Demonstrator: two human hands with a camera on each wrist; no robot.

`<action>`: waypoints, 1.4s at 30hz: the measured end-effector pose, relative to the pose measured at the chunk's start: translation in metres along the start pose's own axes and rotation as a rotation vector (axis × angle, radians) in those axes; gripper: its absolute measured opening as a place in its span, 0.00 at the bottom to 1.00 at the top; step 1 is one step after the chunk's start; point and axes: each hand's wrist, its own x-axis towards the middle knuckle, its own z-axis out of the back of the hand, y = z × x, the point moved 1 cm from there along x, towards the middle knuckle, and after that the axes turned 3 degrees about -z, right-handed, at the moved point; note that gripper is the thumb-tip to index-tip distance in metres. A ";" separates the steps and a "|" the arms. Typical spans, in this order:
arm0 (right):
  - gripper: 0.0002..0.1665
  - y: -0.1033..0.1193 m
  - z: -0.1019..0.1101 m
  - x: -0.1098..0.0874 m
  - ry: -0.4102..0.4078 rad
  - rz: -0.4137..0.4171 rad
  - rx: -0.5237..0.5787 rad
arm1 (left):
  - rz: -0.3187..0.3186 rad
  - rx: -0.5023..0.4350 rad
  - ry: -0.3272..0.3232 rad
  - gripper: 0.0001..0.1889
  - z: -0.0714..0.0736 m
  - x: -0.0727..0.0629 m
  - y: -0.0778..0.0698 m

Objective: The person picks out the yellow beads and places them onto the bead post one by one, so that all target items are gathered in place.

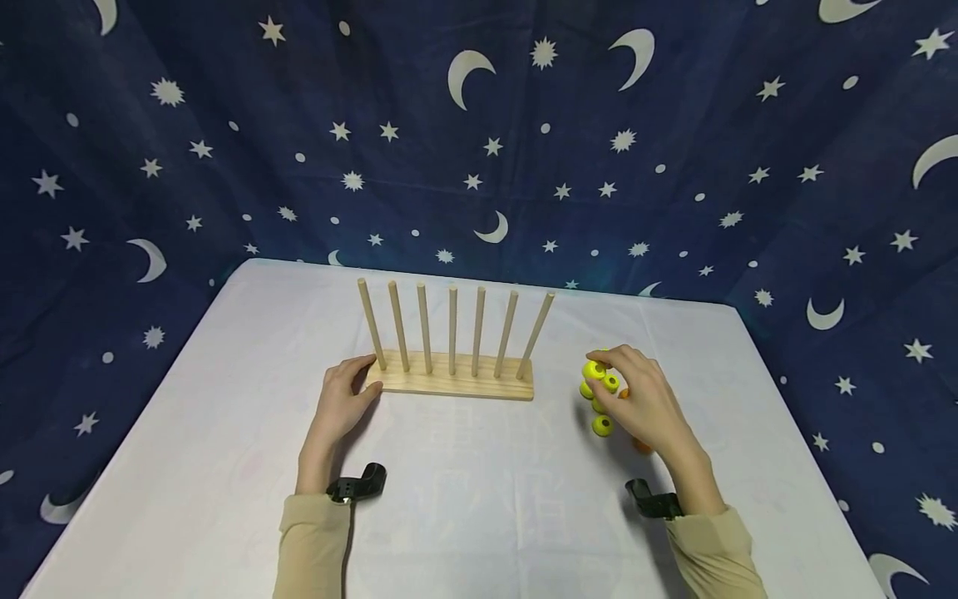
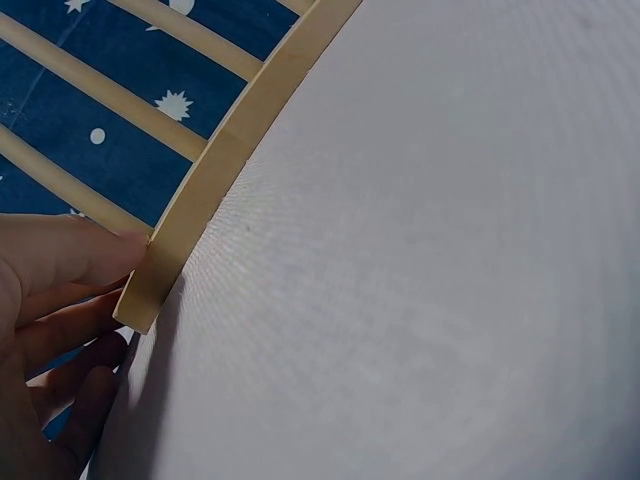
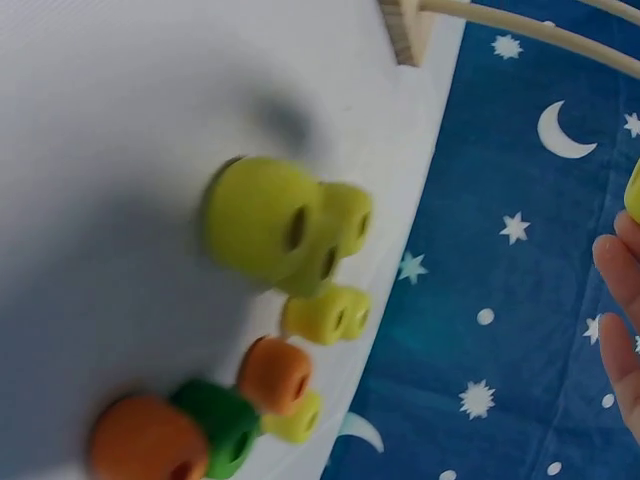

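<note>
A wooden rack [image 1: 449, 383] has a flat base and a row of several upright pegs, all bare. My left hand [image 1: 340, 403] grips the base's left end, thumb at the front edge and fingers around the end; the left wrist view shows the thumb on the base [image 2: 205, 175]. To the right, my right hand [image 1: 647, 399] pinches a yellow bead [image 1: 595, 370] with a dark hole between thumb and fingertips, above other beads. At the edge of the right wrist view, only a sliver of that bead shows by the fingertips [image 3: 615, 265].
Loose yellow beads [image 3: 260, 220], orange beads [image 3: 150, 440] and a green bead [image 3: 220, 425] lie clustered on the white tablecloth [image 1: 479, 499], partly hidden under my right hand in the head view. A dark blue cloth [image 1: 419, 100] with moons and stars hangs behind the table.
</note>
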 end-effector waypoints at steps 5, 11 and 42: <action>0.20 0.012 0.003 0.011 -0.039 -0.003 0.015 | 0.005 0.003 0.000 0.27 0.000 0.001 0.001; 0.21 0.026 0.008 0.021 -0.081 -0.011 0.055 | 0.006 0.004 0.004 0.27 0.000 0.000 0.000; 0.19 0.075 0.026 0.075 -0.232 0.160 0.123 | 0.009 -0.007 0.009 0.27 0.000 0.000 0.000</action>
